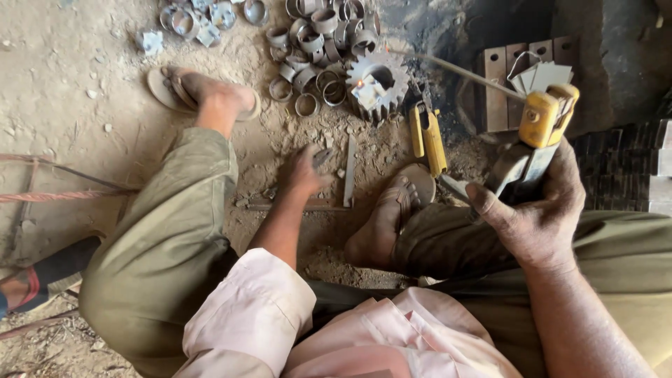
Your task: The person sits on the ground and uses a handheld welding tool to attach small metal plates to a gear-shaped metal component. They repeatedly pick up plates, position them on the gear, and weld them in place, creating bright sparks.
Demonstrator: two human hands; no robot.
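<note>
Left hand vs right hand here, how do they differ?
The left hand is down at the dirt floor, fingers on a small metal piece beside a flat metal bar; the right hand is raised, its grip wrapped around a yellow electrode holder. The left is seen from the back, arm stretched forward; the right is closer to the camera. Both are bare and grimy.

The yellow-headed electrode holder (542,133) sits upright in the right hand (535,210), its grey grip wrapped by the fingers (490,210) and its yellow clamp standing clear above them. A thin welding rod (455,70) slants from the clamp up and away to the left of those fingers, its far end over a toothed steel gear (392,80). Under the left hand's fingers (308,168) lies a small flat metal piece (323,157), touching their tips on the dirt floor.
</note>
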